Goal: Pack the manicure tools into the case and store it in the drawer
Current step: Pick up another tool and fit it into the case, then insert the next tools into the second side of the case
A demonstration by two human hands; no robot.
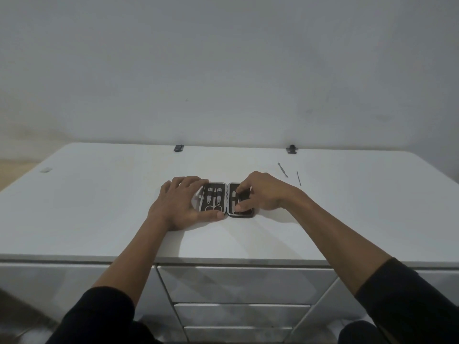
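Observation:
A small black manicure case (227, 200) lies spread open on the white cabinet top (99, 207). Its left half holds clippers and small scissors (214, 198) in their straps. My left hand (181, 204) grips the left half, thumb along its near edge and fingers over its far corner. My right hand (260, 192) rests on the right half, fingertips pinching a slim tool (236, 197) against the lining; how much of it is strapped in is hidden. Two thin metal tools, a pusher (282, 169) and a pick (298, 178), lie loose to the right, beyond my right hand.
Closed white drawers (246, 284) stack below the front edge of the cabinet top. Two small dark clips (178, 148) (291, 149) sit at the back edge against the wall. A small pale object (46, 170) lies far left.

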